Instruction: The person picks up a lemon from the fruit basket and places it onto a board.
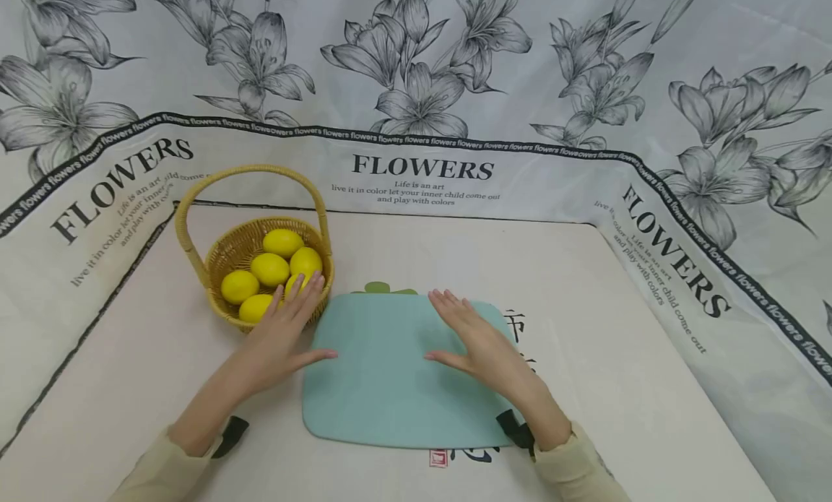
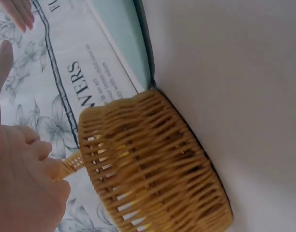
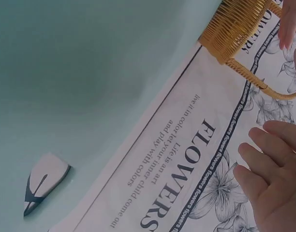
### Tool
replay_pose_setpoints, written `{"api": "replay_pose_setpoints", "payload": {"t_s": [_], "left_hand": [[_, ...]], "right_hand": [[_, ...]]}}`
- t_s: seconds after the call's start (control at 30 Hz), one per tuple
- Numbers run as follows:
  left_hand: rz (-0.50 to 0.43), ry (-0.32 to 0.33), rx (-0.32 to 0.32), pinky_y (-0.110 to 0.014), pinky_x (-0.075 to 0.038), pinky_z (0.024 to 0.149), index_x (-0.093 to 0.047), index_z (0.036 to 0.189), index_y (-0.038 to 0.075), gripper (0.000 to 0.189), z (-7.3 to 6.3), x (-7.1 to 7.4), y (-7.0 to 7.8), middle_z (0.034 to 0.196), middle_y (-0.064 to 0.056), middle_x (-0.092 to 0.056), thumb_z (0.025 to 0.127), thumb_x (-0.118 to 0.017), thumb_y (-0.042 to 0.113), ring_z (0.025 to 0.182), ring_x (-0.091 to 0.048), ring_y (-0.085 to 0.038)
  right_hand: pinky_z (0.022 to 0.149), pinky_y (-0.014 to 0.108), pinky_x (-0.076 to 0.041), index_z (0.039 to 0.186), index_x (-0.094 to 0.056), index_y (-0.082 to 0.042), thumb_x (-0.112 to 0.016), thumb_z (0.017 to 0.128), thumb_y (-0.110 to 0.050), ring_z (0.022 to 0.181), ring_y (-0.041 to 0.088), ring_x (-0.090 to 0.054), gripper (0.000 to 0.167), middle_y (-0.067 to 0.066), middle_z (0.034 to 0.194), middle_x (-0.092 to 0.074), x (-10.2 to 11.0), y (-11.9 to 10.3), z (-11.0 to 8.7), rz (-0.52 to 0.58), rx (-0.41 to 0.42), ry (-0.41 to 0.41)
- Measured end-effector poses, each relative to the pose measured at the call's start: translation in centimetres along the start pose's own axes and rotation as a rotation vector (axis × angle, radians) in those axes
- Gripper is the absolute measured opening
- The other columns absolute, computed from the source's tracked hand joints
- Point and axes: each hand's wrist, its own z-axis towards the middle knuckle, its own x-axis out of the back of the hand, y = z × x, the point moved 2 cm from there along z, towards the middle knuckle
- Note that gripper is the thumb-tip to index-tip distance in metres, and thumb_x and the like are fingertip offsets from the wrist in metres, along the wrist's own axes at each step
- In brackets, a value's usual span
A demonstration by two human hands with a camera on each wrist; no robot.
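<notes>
In the head view, my left hand (image 1: 276, 347) hovers with fingers stretched over the front right rim of a wicker basket (image 1: 227, 253), thumb pointing toward the board. Several yellow lemons (image 1: 269, 269) lie inside; the hand hides part of some. A pale blue-green cutting board (image 1: 383, 379) lies flat to the right of the basket. Above its right side, my right hand (image 1: 484, 347) is spread and holds nothing. From the left wrist view, the basket's woven side (image 2: 153, 164) appears below the palm. The right wrist view shows the board's surface (image 3: 75, 72) and a slot through it (image 3: 46, 181).
The basket's tall arched handle (image 1: 260, 168) rises above the lemons. A green leaf-like shape (image 1: 377, 288) shows behind the board. Black characters (image 1: 515, 325) and a red seal print (image 1: 438, 458) show on the white tabletop. Floral cloth (image 1: 422, 177) surrounds the back and sides.
</notes>
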Motion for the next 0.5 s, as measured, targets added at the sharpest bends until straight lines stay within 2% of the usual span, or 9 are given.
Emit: {"api": "replay_pose_setpoints", "payload": {"t_s": [0.23,0.4,0.5], "left_hand": [[-0.073,0.005,0.071,-0.045,-0.001,0.118,0.001,0.155,0.011,0.107,-1.4,0.4,-1.3,0.161,-0.007,0.003,0.084,-0.063,0.059,0.147,0.006,-0.026],[-0.079,0.023,0.082,-0.050,-0.003,0.117,0.001,0.155,0.010,0.107,-2.2,0.7,-1.9,0.161,-0.011,0.000,0.085,-0.065,0.055,0.146,0.001,-0.033],[-0.086,0.030,0.094,-0.048,-0.001,0.117,0.001,0.156,0.010,0.106,-2.6,0.9,-2.2,0.161,-0.010,0.000,0.086,-0.066,0.053,0.146,-0.001,-0.034]], "right_hand": [[0.116,0.037,-0.020,0.151,-0.030,-0.007,-0.072,0.086,-0.039,0.143,0.021,-0.025,0.084,0.008,0.154,-0.032,-0.4,-0.9,1.0,0.014,0.027,-0.013],[0.115,0.035,-0.021,0.151,-0.033,-0.008,-0.072,0.086,-0.038,0.142,0.020,-0.027,0.082,0.006,0.154,-0.033,-0.5,-1.5,1.8,0.019,0.055,0.002],[0.115,0.035,-0.023,0.151,-0.033,-0.009,-0.071,0.086,-0.039,0.142,0.019,-0.026,0.081,0.006,0.154,-0.033,-0.6,-1.8,2.3,0.027,0.053,-0.001]]}}
